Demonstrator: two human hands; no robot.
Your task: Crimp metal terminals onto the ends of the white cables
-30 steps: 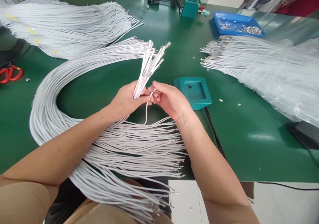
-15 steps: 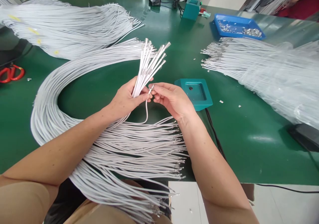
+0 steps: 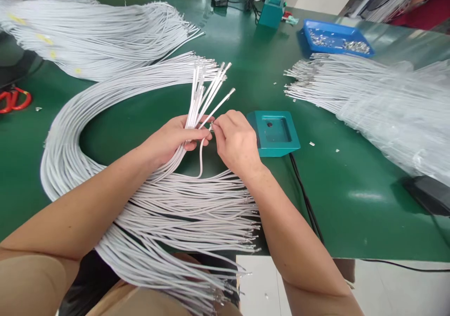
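My left hand (image 3: 176, 138) is closed round a bundle of white cables (image 3: 202, 101) whose tipped ends fan upward. At its fingertips, one separate cable (image 3: 201, 159) bends down in a loop. The fingers of my right hand (image 3: 236, 140) pinch the end of that cable, where a small metallic tip shows; the rest of the tip is hidden by the fingers. Many more white cables (image 3: 190, 213) lie under my forearms, their ends pointing right over the table's front edge. They curve round on the left to a long bundle (image 3: 133, 79) behind my hands.
A teal box with a recessed top (image 3: 277, 133) stands right of my hand, black cords trailing from it. Behind are a blue tray (image 3: 337, 37) of small metal parts and another teal device (image 3: 271, 12). Cable piles lie left (image 3: 98, 34) and right (image 3: 379, 100); red-handled scissors (image 3: 16, 100) lie far left.
My right hand has turned over, its back now facing up, while pinching the cable end. The bundle in my left hand has shifted slightly left, and one cable now leans out to the right.
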